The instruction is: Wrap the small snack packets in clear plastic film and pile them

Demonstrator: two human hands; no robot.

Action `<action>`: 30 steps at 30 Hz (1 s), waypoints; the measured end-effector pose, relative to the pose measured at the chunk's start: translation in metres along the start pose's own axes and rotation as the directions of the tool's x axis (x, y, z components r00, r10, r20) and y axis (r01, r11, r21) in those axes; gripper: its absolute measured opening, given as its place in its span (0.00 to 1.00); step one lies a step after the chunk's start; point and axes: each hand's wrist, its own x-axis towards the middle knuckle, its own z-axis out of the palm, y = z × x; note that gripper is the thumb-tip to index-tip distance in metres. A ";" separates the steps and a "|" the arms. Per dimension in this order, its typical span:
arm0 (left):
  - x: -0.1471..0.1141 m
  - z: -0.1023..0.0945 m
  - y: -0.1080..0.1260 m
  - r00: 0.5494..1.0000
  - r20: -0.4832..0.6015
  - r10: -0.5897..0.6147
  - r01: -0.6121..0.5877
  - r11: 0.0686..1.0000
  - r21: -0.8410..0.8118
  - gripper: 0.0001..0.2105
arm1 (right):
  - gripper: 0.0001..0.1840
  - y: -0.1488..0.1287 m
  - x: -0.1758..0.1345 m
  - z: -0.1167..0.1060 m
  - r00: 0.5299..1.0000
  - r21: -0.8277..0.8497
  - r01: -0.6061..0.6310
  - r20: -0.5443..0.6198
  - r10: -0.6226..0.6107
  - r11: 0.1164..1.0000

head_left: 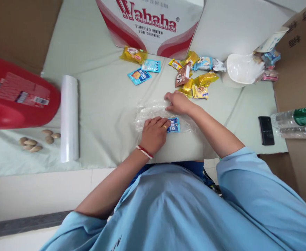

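A crinkled clear plastic bag (150, 111) lies on the cloth in front of me, with a small blue snack packet (174, 124) in or under it; I cannot tell which. My left hand (155, 133), with a ring and a red-and-white bracelet, rests palm down on the bag, its fingers bent slightly over the film and touching the packet's left end. Just beyond the packet, my right hand (178, 102) is at the bag's far right edge. Its index finger and thumb are apart, and the other fingers are curled and partly hidden.
Blue packets (139, 76) and a yellow snack (134, 54) lie near a Wahaha carton (158, 28). Several wrapped snacks (194, 75) sit beside a white bowl (238, 71). Leftward are a plastic film roll (69, 118), nuts (30, 143) and a red container (19, 94); rightward, a phone (266, 130) and bottles (296, 118).
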 end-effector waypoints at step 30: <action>-0.007 -0.027 -0.031 0.993 -0.043 -0.111 0.114 0.991 0.072 0.25 | 0.26 -0.046 -0.122 0.038 0.959 -0.100 0.274 0.106 -0.264 0.956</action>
